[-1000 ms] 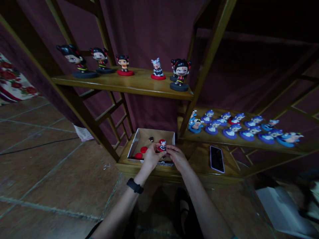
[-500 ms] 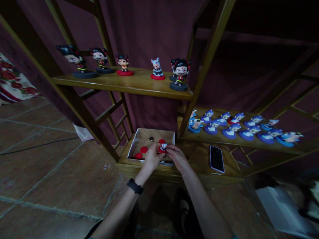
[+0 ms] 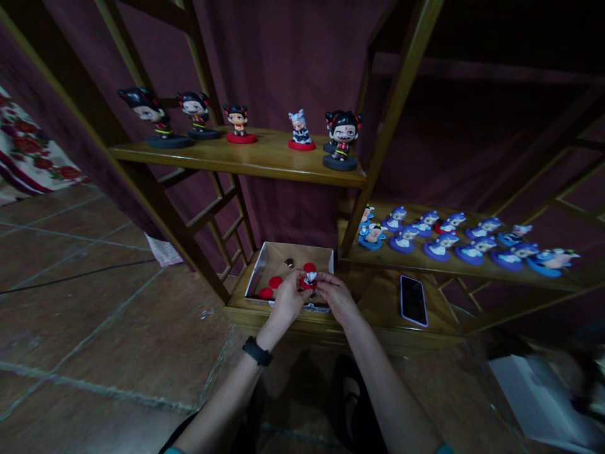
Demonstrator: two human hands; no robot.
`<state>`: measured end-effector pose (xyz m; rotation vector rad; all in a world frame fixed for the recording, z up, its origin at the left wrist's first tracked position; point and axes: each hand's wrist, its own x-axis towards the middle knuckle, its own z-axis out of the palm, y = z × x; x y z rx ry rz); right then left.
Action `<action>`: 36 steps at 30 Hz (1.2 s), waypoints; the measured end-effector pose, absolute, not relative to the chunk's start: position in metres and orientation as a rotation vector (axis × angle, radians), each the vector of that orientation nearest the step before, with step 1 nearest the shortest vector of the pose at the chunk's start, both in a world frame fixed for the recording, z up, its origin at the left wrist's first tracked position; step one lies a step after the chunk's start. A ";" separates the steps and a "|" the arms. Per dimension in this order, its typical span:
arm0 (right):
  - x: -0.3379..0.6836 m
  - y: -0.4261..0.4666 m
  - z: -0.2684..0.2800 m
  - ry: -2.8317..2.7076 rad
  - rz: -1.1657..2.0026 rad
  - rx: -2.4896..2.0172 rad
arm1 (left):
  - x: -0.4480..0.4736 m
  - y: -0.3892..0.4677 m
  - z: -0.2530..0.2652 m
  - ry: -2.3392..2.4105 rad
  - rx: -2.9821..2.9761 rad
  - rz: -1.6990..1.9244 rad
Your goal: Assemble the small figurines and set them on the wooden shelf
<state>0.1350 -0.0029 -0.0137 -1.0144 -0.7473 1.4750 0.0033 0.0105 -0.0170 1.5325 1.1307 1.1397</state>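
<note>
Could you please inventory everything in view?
held figurine: 1, white on red, between hands
discs: 3 visible, red, box
small piece: 1, dark, box
box: 1, white, lower ledge
phone: 1, black, right ledge
upper figurines: 6, mostly black-haired, upper shelf
other figurines: about 12, mostly purple, right shelf
shelving: 1, brown, ahead
curtain: 1, maroon, behind
floral cloth: 1, white, left
cable: 1, dark, left floor
blurred object: 1, white, right
wristwatch: 1, black, left wrist
left hand and right hand: 2, bare, at held figurine
</note>
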 end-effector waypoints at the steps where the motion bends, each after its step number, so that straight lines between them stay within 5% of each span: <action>1: 0.135 -0.004 -0.014 -0.756 1.476 -1.015 | 0.003 0.009 -0.016 1.140 1.526 1.132; 26: 0.134 -0.004 -0.020 -0.743 1.468 -1.079 | -0.002 0.008 -0.011 1.401 1.914 0.918; 36: 0.132 -0.005 -0.014 -0.756 1.435 -1.095 | 0.001 0.012 -0.024 1.307 1.713 1.146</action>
